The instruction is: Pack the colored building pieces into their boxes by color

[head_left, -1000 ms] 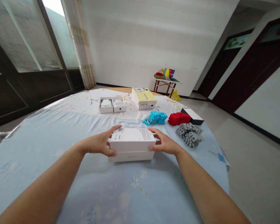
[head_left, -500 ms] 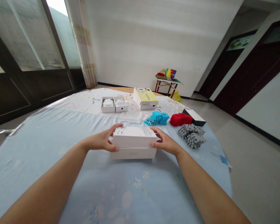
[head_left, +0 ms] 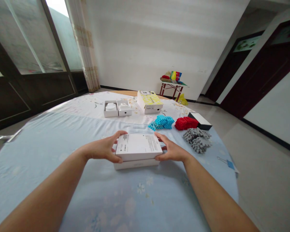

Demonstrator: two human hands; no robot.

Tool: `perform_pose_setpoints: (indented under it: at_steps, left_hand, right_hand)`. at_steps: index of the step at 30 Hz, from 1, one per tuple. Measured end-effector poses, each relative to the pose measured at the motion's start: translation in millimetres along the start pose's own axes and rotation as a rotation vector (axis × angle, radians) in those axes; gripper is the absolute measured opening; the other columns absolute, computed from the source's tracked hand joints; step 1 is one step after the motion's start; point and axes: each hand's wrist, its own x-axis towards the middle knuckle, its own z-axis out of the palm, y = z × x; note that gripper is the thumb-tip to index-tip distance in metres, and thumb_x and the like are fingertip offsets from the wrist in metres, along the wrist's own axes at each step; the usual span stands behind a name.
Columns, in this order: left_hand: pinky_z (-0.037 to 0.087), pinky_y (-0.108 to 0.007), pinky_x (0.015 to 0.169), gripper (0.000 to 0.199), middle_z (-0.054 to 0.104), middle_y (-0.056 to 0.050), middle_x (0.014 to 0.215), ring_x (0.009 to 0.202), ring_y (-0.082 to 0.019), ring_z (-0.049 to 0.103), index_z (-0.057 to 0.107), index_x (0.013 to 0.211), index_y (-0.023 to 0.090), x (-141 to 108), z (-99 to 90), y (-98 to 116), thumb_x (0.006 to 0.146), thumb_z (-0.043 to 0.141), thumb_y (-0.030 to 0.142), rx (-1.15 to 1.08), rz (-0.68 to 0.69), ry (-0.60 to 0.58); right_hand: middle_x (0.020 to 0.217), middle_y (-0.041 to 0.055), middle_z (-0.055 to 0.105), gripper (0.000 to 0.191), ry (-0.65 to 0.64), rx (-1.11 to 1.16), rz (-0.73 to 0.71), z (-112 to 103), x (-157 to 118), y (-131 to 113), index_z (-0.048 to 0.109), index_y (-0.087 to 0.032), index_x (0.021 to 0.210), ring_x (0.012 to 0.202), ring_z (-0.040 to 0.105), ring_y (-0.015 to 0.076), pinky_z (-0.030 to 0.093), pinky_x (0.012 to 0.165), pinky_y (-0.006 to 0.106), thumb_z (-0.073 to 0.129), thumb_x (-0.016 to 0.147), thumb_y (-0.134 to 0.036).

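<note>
A white box (head_left: 138, 149) with printed text on its top face sits over another white box part (head_left: 136, 164), whose front bears a faint mark. Whether these are two boxes or two halves of one, I cannot tell. My left hand (head_left: 103, 149) grips the upper one's left end, thumb at the front corner and fingers behind. On the right end, my right hand (head_left: 172, 149) holds it the same way, fingers partly hidden. Beyond the hands lie a blue knobbly cloth (head_left: 163, 122), a red one (head_left: 186, 123) and a grey one (head_left: 197, 139).
Two small open boxes (head_left: 117, 112) with white items stand farther back, beside a yellow and white box (head_left: 149, 102). A black and white box (head_left: 200, 120) is at the right. A blue clip (head_left: 230, 164) pinches the tablecloth (head_left: 70, 138) at its edge. A small side table (head_left: 173, 85) stands behind.
The upper box has come slightly down and toward me with both hands, and its printed top now shows more. Less of the lower front is visible. The view has shifted a little.
</note>
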Motion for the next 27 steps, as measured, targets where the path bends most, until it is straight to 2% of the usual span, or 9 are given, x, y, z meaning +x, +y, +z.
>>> perform_pose_setpoints:
  at_steps: [6,17,22,24,27]
  left_hand:
    - [0.047,-0.033,0.081,0.095,0.05,-0.009,0.117,0.109,-0.026,0.047,0.019,0.132,0.025,-1,1.8,1,0.054,0.072,0.035,-0.044,-0.012,-0.002]
    - [0.048,-0.033,0.079,0.098,0.047,-0.01,0.123,0.109,-0.029,0.048,0.017,0.133,0.026,3,7.3,-6,0.052,0.073,0.035,-0.041,0.006,0.021]
    - [0.045,-0.034,0.084,0.105,0.049,-0.01,0.122,0.111,-0.029,0.047,0.016,0.135,0.025,3,4.6,-9,0.05,0.075,0.037,-0.021,0.023,0.01]
    - [0.045,-0.034,0.085,0.109,0.043,-0.011,0.129,0.117,-0.03,0.041,0.013,0.137,0.027,2,1.2,-12,0.049,0.077,0.038,-0.057,0.037,-0.034]
    - [0.046,-0.033,0.083,0.108,0.026,-0.011,0.141,0.125,-0.031,0.03,0.007,0.139,0.03,2,-4.6,-20,0.054,0.073,0.044,-0.141,0.083,-0.076]
  right_hand:
    - [0.139,0.0081,0.022,0.103,-0.01,0.013,-0.006,-1,1,1,0.019,-0.03,0.137,0.125,0.028,0.0258,0.043,0.092,0.039,0.078,0.052,-0.036]
    - [0.139,0.0084,0.022,0.102,-0.019,0.026,0.012,-1,1,0,0.018,-0.03,0.137,0.127,0.026,0.0247,0.041,0.094,0.039,0.078,0.054,-0.034]
    - [0.142,0.0114,0.017,0.115,-0.064,0.075,0.038,-3,0,4,0.004,-0.031,0.139,0.128,0.025,0.0248,0.035,0.097,0.041,0.079,0.052,-0.033]
    - [0.144,0.0123,0.012,0.121,-0.073,0.096,0.047,-3,0,6,-0.002,-0.032,0.139,0.129,0.023,0.0254,0.034,0.097,0.042,0.08,0.05,-0.032]
    - [0.145,0.0134,0.009,0.125,-0.073,0.107,0.056,-2,0,9,-0.005,-0.033,0.138,0.129,0.023,0.0258,0.033,0.098,0.043,0.081,0.048,-0.032]
